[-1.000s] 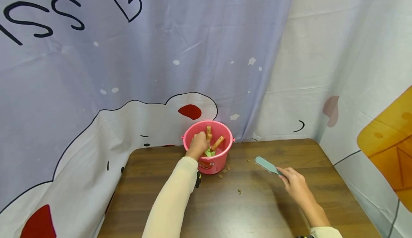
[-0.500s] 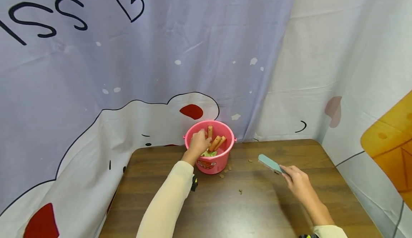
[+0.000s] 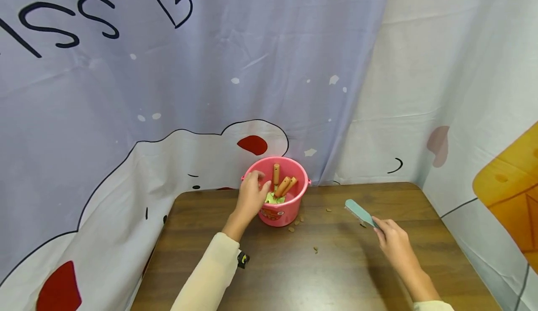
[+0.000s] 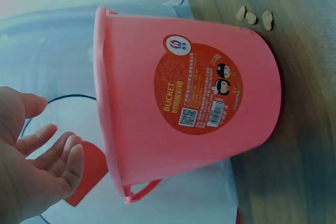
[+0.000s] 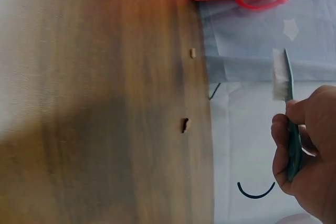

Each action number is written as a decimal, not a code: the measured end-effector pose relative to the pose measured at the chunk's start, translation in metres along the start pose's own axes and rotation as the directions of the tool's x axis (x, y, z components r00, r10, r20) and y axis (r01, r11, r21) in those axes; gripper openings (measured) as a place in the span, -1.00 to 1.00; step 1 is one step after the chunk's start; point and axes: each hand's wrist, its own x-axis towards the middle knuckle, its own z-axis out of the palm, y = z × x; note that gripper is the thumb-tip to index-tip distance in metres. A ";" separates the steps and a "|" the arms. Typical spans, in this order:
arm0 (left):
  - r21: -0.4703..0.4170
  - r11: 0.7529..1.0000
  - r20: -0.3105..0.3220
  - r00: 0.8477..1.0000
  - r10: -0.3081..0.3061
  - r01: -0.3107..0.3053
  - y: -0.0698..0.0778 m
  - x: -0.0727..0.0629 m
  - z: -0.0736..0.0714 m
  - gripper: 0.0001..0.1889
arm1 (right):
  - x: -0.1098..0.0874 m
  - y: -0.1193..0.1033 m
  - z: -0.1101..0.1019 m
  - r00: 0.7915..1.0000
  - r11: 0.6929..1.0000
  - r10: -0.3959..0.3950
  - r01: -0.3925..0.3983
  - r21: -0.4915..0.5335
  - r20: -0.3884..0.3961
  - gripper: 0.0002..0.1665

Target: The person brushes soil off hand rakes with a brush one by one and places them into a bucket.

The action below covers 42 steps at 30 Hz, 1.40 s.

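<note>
A pink bucket (image 3: pixel 279 215) stands at the back of the wooden table, a red "BUCKET" label on its side in the left wrist view. Inside it are wooden handles (image 3: pixel 282 187) and something pale green (image 3: pixel 274 199) at the bottom. My left hand (image 3: pixel 251 194) hovers at the bucket's left rim, fingers loosely bent and holding nothing. My right hand (image 3: pixel 395 243) grips a light blue-green brush (image 3: pixel 358 210) by its handle. Its pale bristles (image 5: pixel 280 74) show in the right wrist view, raised above the table.
Small brown peanut-like bits (image 4: pixel 251 18) lie beside the bucket, with others scattered across the table (image 3: pixel 294 273), one dark bit (image 5: pixel 186 125) below the brush. A printed curtain (image 3: pixel 273 68) hangs right behind the table's back edge.
My left hand has come up out of the bucket to its left rim, and the wooden handles have tipped to new angles. The right hand keeps hold of the brush, nearly still.
</note>
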 end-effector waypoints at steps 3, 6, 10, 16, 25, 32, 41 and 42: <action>-0.018 0.999 -0.047 0.998 0.031 -0.032 0.000 -0.012 -0.005 -0.72 | -0.006 -0.001 0.000 0.999 1.000 0.018 -0.018 -0.010 -0.034 -0.57; -0.035 0.997 -0.115 0.991 0.062 -0.066 -0.004 -0.026 -0.010 -0.74 | -0.012 -0.003 0.001 0.998 0.999 0.033 -0.033 -0.012 -0.045 -0.55; -0.066 0.992 -0.207 0.974 0.089 -0.105 -0.015 -0.044 -0.015 -0.80 | -0.019 -0.005 0.003 0.997 0.998 0.057 -0.057 -0.007 -0.045 -0.53; -0.122 0.981 -0.308 0.945 0.109 -0.153 -0.048 -0.079 -0.010 -0.88 | -0.028 -0.008 0.007 0.995 0.995 0.096 -0.096 0.015 -0.027 -0.50; 0.050 0.992 -0.231 0.965 0.125 -0.116 -0.088 -0.114 0.000 -0.74 | -0.043 -0.012 0.014 0.976 0.977 0.208 -0.211 0.038 0.056 -0.51; 0.110 0.994 -0.097 0.994 0.040 -0.029 -0.100 -0.130 0.006 -0.58 | -0.055 -0.018 0.012 0.856 0.881 0.409 -0.461 0.110 0.316 -0.60; 0.085 0.996 -0.049 0.999 -0.017 0.021 -0.103 -0.143 0.012 -0.57 | -0.063 -0.025 0.014 0.636 0.639 0.566 -0.740 0.209 0.524 -0.65; 0.086 0.996 -0.051 0.999 -0.018 0.023 -0.103 -0.143 0.012 -0.57 | -0.064 -0.026 0.014 0.630 0.629 0.569 -0.747 0.214 0.529 -0.66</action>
